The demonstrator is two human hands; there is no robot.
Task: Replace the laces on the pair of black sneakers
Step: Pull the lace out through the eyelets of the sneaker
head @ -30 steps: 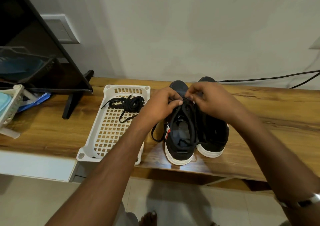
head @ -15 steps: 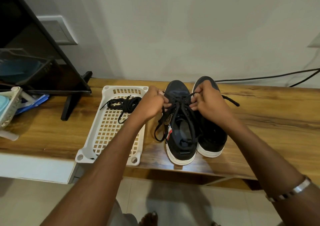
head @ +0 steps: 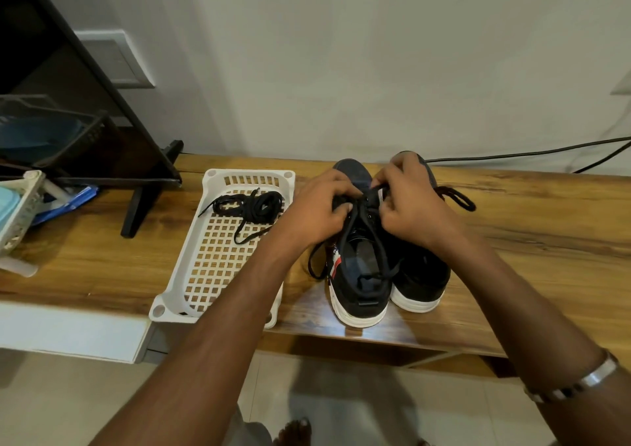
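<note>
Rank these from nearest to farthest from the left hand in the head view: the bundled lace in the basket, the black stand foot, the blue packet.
1. bundled lace, in the white basket beside the left hand.
2. black stand foot, farther left.
3. blue packet, far left.

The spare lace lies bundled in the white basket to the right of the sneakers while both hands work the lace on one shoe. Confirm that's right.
One thing is wrong: the basket with the spare lace sits to the left of the sneakers, not the right. The head view shows it. The rest holds: the left hand and right hand both work the lace on one shoe.
</note>
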